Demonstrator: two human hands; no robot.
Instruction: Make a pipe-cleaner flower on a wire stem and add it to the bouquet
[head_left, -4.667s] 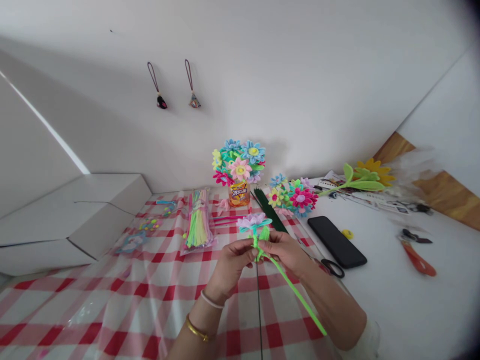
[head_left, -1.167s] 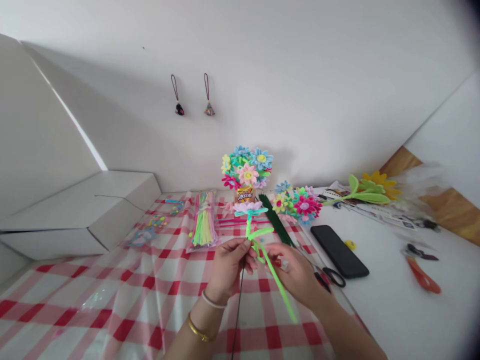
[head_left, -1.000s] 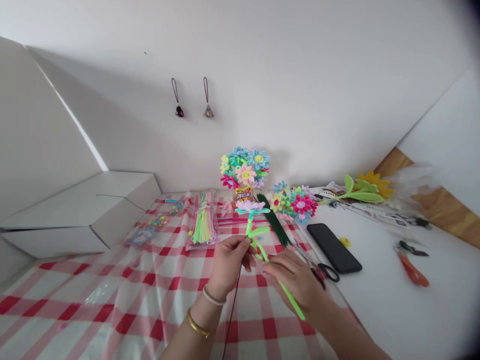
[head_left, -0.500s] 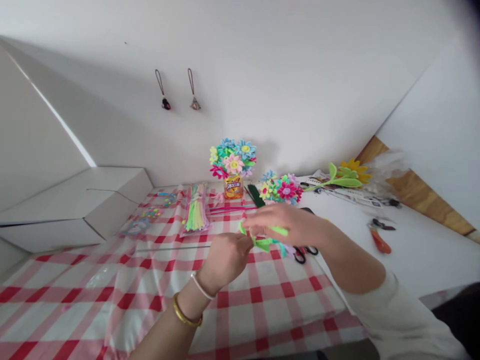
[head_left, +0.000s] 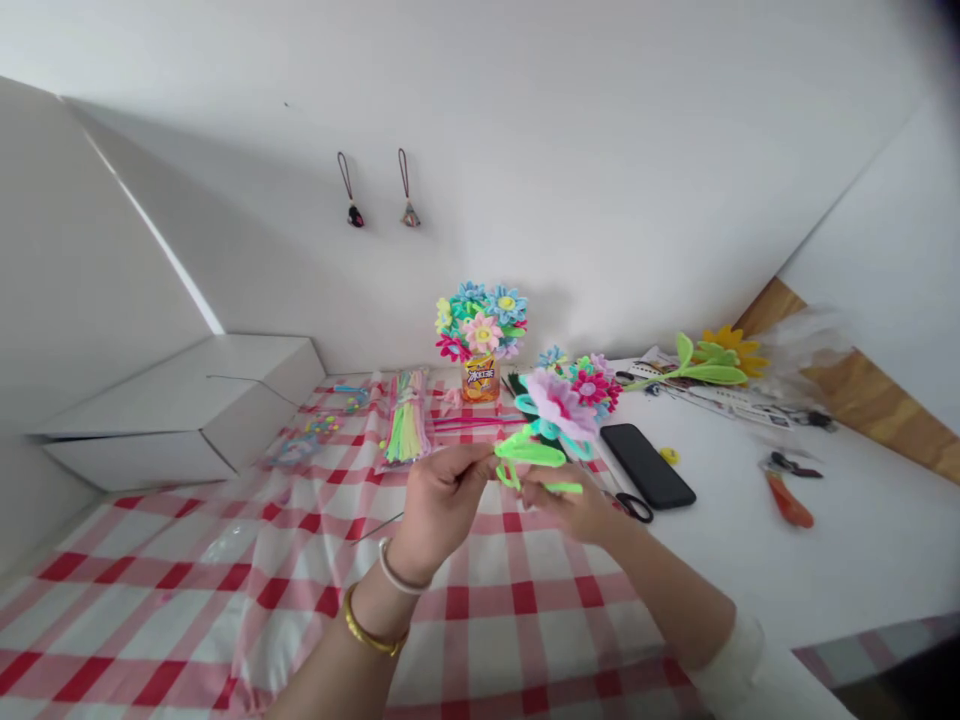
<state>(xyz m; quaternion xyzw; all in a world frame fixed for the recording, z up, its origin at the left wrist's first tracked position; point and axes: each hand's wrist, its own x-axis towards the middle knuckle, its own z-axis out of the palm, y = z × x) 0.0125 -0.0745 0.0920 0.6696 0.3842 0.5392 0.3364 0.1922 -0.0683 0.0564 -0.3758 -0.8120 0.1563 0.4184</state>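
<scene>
Between my two hands is a pipe cleaner flower (head_left: 559, 403) with lilac petals and teal ones beneath, its head tilted to the right. My left hand (head_left: 444, 500) is closed in a pinch on its stem, just left of a bright green leaf loop (head_left: 531, 452). A thin dark wire (head_left: 377, 528) sticks out to the left behind that hand. My right hand (head_left: 566, 502) is closed around a green pipe cleaner (head_left: 564, 488), whose end pokes out to the right under the flower. The leaf and flower partly hide the right fingers.
Behind stand a flower-filled orange can (head_left: 481, 381) and a bag of pipe cleaners (head_left: 409, 420). Right lie a second flower bunch (head_left: 592, 388), a black phone (head_left: 648, 466), scissors (head_left: 634, 507), orange-handled pliers (head_left: 789, 498) and a sunflower (head_left: 731, 355). A white box (head_left: 187, 410) sits left.
The flower has gone from upright to tilted right, and its wire now points left instead of down. My right hand has wrapped the green pipe cleaner around the stem, shortening its loose end.
</scene>
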